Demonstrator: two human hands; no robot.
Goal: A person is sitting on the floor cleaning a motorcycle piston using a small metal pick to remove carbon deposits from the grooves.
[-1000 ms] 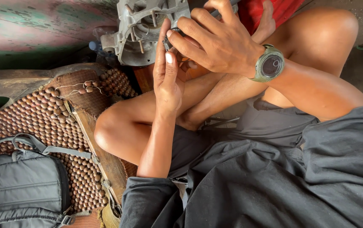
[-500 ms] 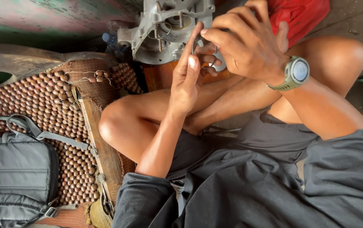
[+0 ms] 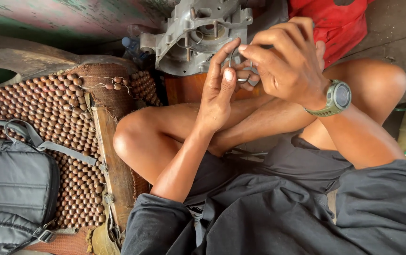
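Soft, even daylight is falling across your forearms, casting only faint shadows; your wristwatch (image 3: 339, 97) is catching slight glare, and the frame is staying sharp with mild edge distortion.

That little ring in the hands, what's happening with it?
A person sits cross-legged and holds a thin metal ring up between both hands. The left hand pinches it from the near side, and the right hand, with a green watch on its wrist, has its grip on it from above. Just behind the ring stands a grey metal engine casing. A wooden bead mat and a grey bag lie off to the person's left.
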